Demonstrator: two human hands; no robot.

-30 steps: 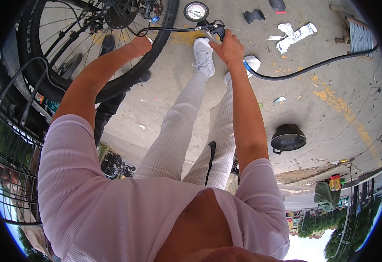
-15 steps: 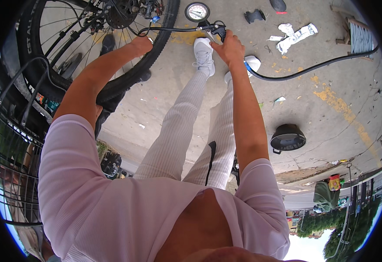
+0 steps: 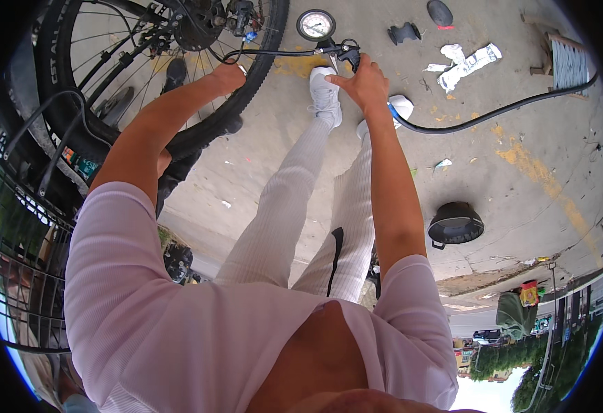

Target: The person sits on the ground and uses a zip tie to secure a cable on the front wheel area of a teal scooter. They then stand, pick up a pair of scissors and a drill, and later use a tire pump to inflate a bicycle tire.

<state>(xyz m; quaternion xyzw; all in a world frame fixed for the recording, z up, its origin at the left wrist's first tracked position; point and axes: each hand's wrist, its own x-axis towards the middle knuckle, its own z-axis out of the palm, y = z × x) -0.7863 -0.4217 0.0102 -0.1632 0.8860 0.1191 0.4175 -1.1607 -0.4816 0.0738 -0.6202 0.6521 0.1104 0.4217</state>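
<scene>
A bicycle wheel with a knobbly black tyre (image 3: 263, 65) fills the upper left. At its inner edge is my left hand (image 3: 229, 78), fingers curled at the rim where the thin black hose (image 3: 274, 53) bends down to it. Its fingertips and what they grip are hidden. My right hand (image 3: 365, 86) is closed round the tyre inflator (image 3: 346, 54), its thumb stretched out to the left below the metal lever. A round dial gauge (image 3: 316, 25) sits on the inflator's left end. From below the hand a thicker black hose (image 3: 480, 124) runs off to the right.
A black pan-like basin (image 3: 455, 223) stands on the concrete at right. White crumpled wrapping (image 3: 463, 65), a black spool-shaped piece (image 3: 404, 33) and a wooden-framed stool (image 3: 568, 62) lie farther off. A wire basket (image 3: 26, 268) is at left. Another person's dark shoe (image 3: 175, 72) shows behind the wheel.
The whole view has shifted slightly, moving the wheel and gauge a little right and down. My right thumb has moved away from the lever. My left hand stays at the rim.
</scene>
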